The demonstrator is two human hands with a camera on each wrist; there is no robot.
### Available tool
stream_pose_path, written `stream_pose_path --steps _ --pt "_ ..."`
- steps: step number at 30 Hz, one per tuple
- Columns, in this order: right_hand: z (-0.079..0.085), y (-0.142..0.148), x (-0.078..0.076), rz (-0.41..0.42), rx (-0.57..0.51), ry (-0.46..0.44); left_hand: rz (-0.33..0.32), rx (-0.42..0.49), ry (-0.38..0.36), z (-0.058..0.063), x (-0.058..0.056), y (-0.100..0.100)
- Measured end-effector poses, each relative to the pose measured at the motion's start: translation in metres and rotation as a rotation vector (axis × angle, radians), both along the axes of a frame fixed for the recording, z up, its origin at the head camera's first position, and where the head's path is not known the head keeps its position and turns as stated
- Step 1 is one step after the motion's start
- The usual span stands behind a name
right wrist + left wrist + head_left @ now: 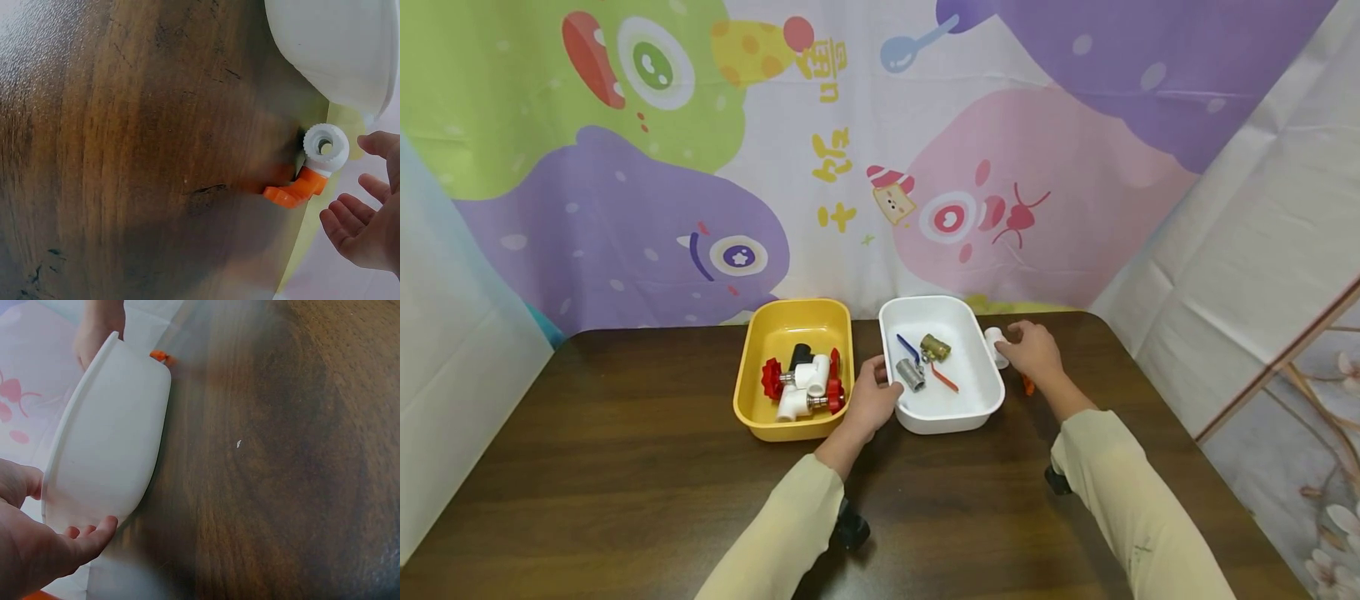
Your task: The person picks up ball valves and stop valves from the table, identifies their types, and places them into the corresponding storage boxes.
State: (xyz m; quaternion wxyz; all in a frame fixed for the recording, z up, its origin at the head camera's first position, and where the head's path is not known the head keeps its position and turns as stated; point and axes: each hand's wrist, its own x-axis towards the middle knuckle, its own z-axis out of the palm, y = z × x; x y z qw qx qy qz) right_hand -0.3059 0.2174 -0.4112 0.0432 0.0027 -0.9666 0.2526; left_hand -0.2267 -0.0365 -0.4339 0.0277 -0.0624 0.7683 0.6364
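My left hand (871, 404) is at the left side of a white tray (966, 385), thumb at the rim and fingers loosely extended along the outer wall. In the tray lie a grey metal ball valve (911, 375) and a brass ball valve (936, 347), with one blue and one red lever among them. Just outside the tray's right wall, a white plastic ball valve (321, 168) with an orange handle (304, 187) stands on the table. Beside it my right hand (1036, 350) has its fingers spread; the right wrist view shows a gap between fingertips and valve.
Left of the white tray is a yellow tray (760, 333) holding several white plastic valves with red handles and a black piece (801, 356). Both trays stand near the back edge of the brown wooden table (625, 467). A printed cloth (850, 267) hangs behind.
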Motion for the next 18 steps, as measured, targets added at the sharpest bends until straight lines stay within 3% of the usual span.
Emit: stream_pose_path --steps 18 --pt "-0.017 0.003 -0.004 -0.018 0.023 -0.073 -0.004 0.0 -0.007 0.001 0.001 -0.001"
